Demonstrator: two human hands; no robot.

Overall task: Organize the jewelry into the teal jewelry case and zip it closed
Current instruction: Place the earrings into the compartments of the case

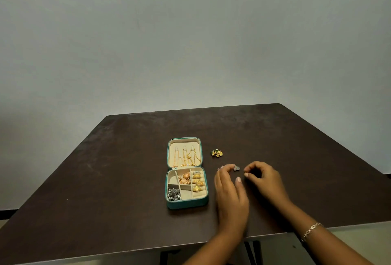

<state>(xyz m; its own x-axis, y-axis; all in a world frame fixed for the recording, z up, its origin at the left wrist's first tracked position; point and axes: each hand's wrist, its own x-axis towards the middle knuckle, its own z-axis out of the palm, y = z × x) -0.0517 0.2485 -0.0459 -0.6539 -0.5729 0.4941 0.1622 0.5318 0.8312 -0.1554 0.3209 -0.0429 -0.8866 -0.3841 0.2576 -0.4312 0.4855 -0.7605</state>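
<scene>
Surface: a dark brown table (127, 159) with a matt, slightly scuffed top and rounded far corners; both hands are over its near right part.
Room: a plain grey-green wall (190, 32) rises behind the table's far edge, well beyond the hands.
Left hand (230, 188): blurred, fingers loosely stretched forward, with the thumb held apart from them.
Pale piece (236, 168): a small, clear-looking bit of jewelry on the table at the left forefinger's tip. Whether they touch cannot be told.
Right hand (264, 178): fingers curled, with thumb and forefinger tips brought close together. Whether they pinch anything cannot be told.
Bracelet (311, 230): a thin chain on the right wrist.
Teal jewelry case (186, 203): open, just left of the left hand, with its lid (168, 154) laid back flat on the far side.
Gold chains (187, 157): hung in a row inside the lid's cream lining.
Gold rings (197, 181): lined up in the case's roll section, on the side nearest the left hand.
Orange-gold earrings (185, 177): in a far middle compartment.
Silver beaded piece (174, 194): in the near compartment farthest from the hands.
Flower piece (217, 153): gold and green, loose on the table beyond the left fingertips and apart from the case.
</scene>
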